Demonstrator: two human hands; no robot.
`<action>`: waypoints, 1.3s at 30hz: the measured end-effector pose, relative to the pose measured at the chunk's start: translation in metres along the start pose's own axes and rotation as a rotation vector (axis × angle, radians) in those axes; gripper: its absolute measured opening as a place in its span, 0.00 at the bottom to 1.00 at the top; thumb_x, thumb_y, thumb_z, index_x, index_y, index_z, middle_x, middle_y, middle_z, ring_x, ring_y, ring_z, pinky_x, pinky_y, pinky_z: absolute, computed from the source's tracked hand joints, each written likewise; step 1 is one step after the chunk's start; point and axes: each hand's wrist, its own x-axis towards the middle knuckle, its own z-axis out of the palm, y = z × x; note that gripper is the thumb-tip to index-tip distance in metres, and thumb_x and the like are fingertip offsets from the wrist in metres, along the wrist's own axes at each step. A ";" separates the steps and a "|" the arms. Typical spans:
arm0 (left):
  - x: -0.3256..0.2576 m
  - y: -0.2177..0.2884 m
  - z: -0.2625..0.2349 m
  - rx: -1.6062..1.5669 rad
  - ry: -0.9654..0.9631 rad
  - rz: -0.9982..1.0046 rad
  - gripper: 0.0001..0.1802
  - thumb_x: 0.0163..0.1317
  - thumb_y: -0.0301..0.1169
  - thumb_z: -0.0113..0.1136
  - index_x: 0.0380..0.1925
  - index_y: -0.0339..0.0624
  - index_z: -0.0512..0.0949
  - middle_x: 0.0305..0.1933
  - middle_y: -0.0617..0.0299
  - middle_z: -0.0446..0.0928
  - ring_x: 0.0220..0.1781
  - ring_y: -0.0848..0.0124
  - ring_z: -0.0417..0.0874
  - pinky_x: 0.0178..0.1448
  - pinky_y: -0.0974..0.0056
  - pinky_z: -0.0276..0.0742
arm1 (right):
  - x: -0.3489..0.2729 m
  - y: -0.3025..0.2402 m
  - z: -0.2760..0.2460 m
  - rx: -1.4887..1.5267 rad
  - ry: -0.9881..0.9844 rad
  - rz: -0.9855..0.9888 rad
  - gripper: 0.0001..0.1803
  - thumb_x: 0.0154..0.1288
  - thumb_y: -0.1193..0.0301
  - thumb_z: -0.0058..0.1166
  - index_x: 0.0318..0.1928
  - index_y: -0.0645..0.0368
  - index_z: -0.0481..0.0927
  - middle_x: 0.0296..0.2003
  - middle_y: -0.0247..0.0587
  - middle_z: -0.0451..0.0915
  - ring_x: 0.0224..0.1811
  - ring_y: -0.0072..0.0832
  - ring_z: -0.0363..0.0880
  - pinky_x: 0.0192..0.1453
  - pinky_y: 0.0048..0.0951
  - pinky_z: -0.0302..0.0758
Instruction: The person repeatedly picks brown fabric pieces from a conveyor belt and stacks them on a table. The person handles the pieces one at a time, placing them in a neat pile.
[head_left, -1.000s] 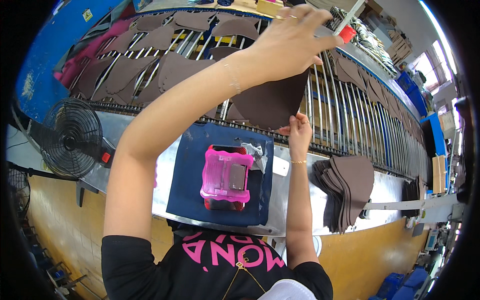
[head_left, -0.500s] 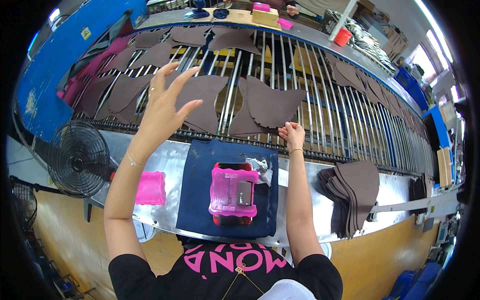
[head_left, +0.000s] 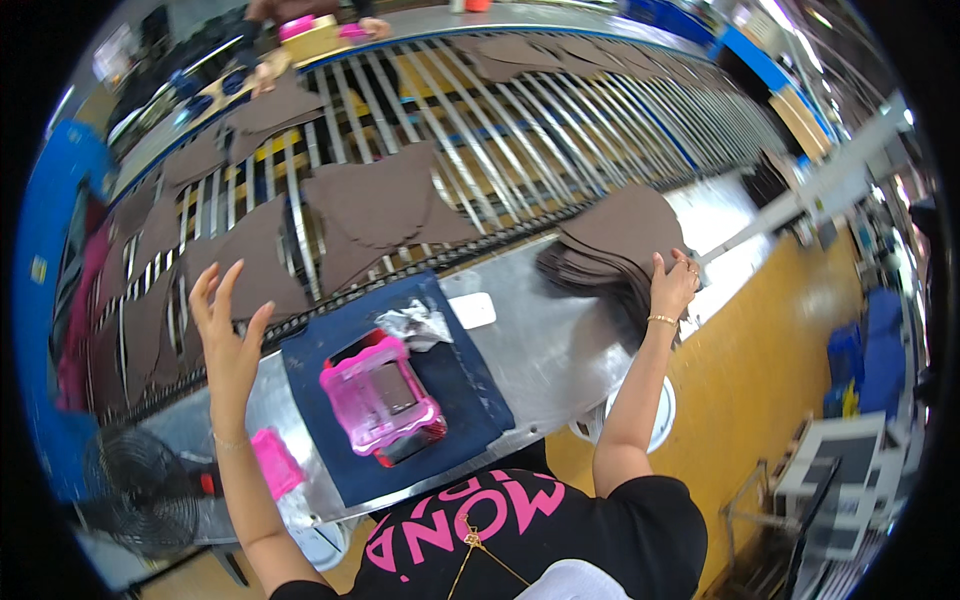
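The left hand [head_left: 230,338] is held raised, its thumb and fingers spread apart and nothing held between them. Beyond its fingertips in the view, a flat brown piece [head_left: 258,262] is laid across the metal bars of the conveyor [head_left: 486,155]. The right hand [head_left: 675,288] is placed at the right edge of a stack of brown pieces [head_left: 625,222]; whether its fingers are clamped on the stack cannot be told. The stack is fanned out on the metal worktop [head_left: 545,355], near the conveyor. Between the arms, a blue cloth [head_left: 468,405] is spread on the worktop, with a pink tray [head_left: 340,400] and a crumpled grey scrap [head_left: 418,326] set on it. A white card [head_left: 474,310] is laid just beside the cloth.
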 end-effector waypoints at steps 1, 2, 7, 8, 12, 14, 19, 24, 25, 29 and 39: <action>0.000 0.001 0.006 0.002 -0.007 0.006 0.29 0.57 0.33 0.65 0.59 0.48 0.70 0.64 0.54 0.59 0.66 0.56 0.63 0.68 0.54 0.60 | 0.003 0.021 -0.003 -0.141 0.015 0.124 0.24 0.58 0.53 0.61 0.49 0.56 0.80 0.49 0.45 0.75 0.54 0.44 0.72 0.55 0.44 0.71; 0.000 0.001 0.011 -0.018 -0.023 0.013 0.28 0.57 0.33 0.65 0.59 0.48 0.70 0.64 0.54 0.59 0.66 0.56 0.63 0.68 0.54 0.59 | 0.008 0.041 -0.002 -0.223 -0.052 0.200 0.30 0.56 0.49 0.61 0.54 0.54 0.78 0.50 0.47 0.75 0.55 0.45 0.72 0.56 0.44 0.71; 0.002 0.014 0.028 -0.084 -0.062 0.023 0.28 0.57 0.30 0.64 0.59 0.47 0.70 0.64 0.53 0.59 0.66 0.55 0.63 0.68 0.55 0.60 | 0.010 0.064 0.000 -0.215 -0.208 0.151 0.29 0.54 0.52 0.63 0.52 0.56 0.77 0.51 0.46 0.75 0.54 0.45 0.74 0.53 0.44 0.73; -0.001 0.015 0.027 -0.080 -0.063 0.031 0.28 0.56 0.30 0.65 0.59 0.47 0.70 0.64 0.53 0.60 0.65 0.55 0.63 0.68 0.55 0.60 | 0.008 0.052 -0.004 -0.241 -0.164 0.126 0.28 0.54 0.53 0.64 0.51 0.56 0.77 0.51 0.46 0.75 0.53 0.44 0.74 0.53 0.43 0.74; -0.007 0.017 0.021 -0.087 -0.063 0.065 0.30 0.53 0.28 0.67 0.58 0.47 0.71 0.62 0.53 0.61 0.64 0.56 0.64 0.64 0.56 0.64 | 0.011 0.035 -0.008 -0.132 -0.209 0.076 0.20 0.61 0.69 0.55 0.53 0.56 0.72 0.41 0.54 0.80 0.45 0.49 0.80 0.50 0.47 0.75; -0.010 0.017 0.018 -0.113 -0.097 0.052 0.30 0.53 0.29 0.67 0.58 0.47 0.71 0.62 0.53 0.61 0.63 0.56 0.65 0.63 0.56 0.64 | 0.012 0.017 -0.033 0.084 -0.343 0.104 0.17 0.66 0.71 0.48 0.56 0.54 0.70 0.37 0.56 0.81 0.35 0.51 0.82 0.37 0.45 0.79; -0.016 0.023 0.018 -0.192 -0.126 0.059 0.32 0.53 0.32 0.68 0.59 0.46 0.70 0.62 0.53 0.61 0.63 0.57 0.66 0.65 0.57 0.64 | -0.004 -0.054 -0.104 0.511 -0.263 -0.182 0.12 0.73 0.64 0.43 0.50 0.56 0.70 0.32 0.46 0.77 0.16 0.24 0.73 0.14 0.25 0.70; -0.017 0.046 0.012 -0.450 -0.053 -0.037 0.36 0.55 0.36 0.68 0.63 0.43 0.65 0.65 0.51 0.58 0.64 0.56 0.65 0.64 0.57 0.66 | -0.058 -0.143 -0.128 1.235 -0.407 -0.183 0.13 0.70 0.68 0.49 0.50 0.57 0.67 0.41 0.39 0.76 0.22 0.17 0.73 0.11 0.15 0.66; -0.017 0.047 0.010 -0.529 -0.039 -0.076 0.36 0.55 0.36 0.68 0.63 0.41 0.65 0.65 0.50 0.57 0.65 0.55 0.65 0.64 0.57 0.67 | -0.073 -0.159 -0.129 1.316 -0.468 -0.238 0.14 0.69 0.71 0.50 0.51 0.58 0.65 0.41 0.38 0.75 0.26 0.16 0.73 0.12 0.14 0.69; -0.025 0.026 -0.027 -1.039 -0.316 -0.476 0.21 0.63 0.29 0.59 0.55 0.36 0.71 0.43 0.57 0.77 0.38 0.67 0.84 0.34 0.70 0.80 | -0.122 -0.197 -0.119 1.454 -0.674 -0.456 0.14 0.65 0.74 0.55 0.48 0.61 0.68 0.35 0.34 0.72 0.30 0.18 0.70 0.27 0.18 0.72; -0.105 0.004 -0.132 -0.430 0.283 -0.385 0.07 0.63 0.24 0.58 0.39 0.33 0.79 0.27 0.65 0.76 0.24 0.81 0.77 0.26 0.78 0.68 | -0.199 -0.226 -0.092 1.253 -1.039 -0.981 0.13 0.57 0.79 0.64 0.43 0.66 0.79 0.34 0.40 0.85 0.38 0.20 0.81 0.42 0.19 0.74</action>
